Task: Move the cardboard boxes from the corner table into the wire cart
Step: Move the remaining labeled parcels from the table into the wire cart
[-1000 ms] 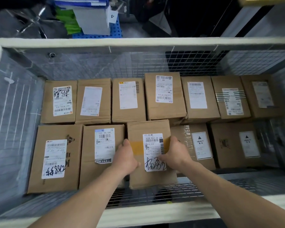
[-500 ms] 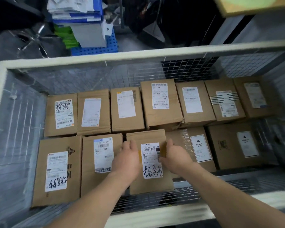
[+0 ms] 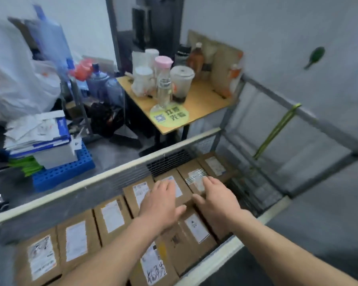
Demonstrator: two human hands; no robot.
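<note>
Over at nine o'clock, outside the wire cart (image 3: 70, 205), a blue crate (image 3: 64, 174) carries a stack of papers. From seven round to six o'clock the cardboard boxes (image 3: 112, 215) lie in two rows on the cart floor, labels up. The box with the handwritten label (image 3: 153, 265), which we gripped with both hands half a second ago, now lies flat in the near row at six o'clock, and we have let go of it. Our left hand (image 3: 161, 205) is over the rows, fingers straight and a little apart, holding nothing. Our right hand (image 3: 217, 201), just beside it, has its fingers spread and is empty too. Our view has swung up to the corner table (image 3: 203, 100) at twelve o'clock. It bears cups and bottles, and we can make out no box on it. We judge this placement done and are looking for whatever remains to fetch.
</note>
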